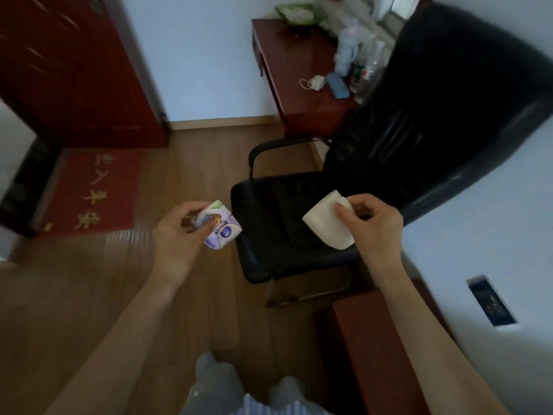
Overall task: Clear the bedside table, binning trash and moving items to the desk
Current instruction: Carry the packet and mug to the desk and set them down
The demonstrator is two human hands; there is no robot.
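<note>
My left hand (176, 232) grips a small soft tissue pack (221, 227) with a purple and white cartoon print, held above the wooden floor just left of the chair seat. A white toilet paper roll (327, 224) is pinched by its top edge in my right hand (372, 224), over the black seat. The red-brown wooden desk (287, 64) stands against the far wall beyond the chair. A corner of another red-brown piece of furniture (374, 348) shows at lower right; I cannot tell if it is the bedside table.
A black office chair (419, 121) stands between me and the desk. On the desk lie a white mask (314, 82), a blue box (337, 85), bottles (363, 70) and a green dish (297, 12). A red doormat (92, 190) and dark red door (74, 64) are at left.
</note>
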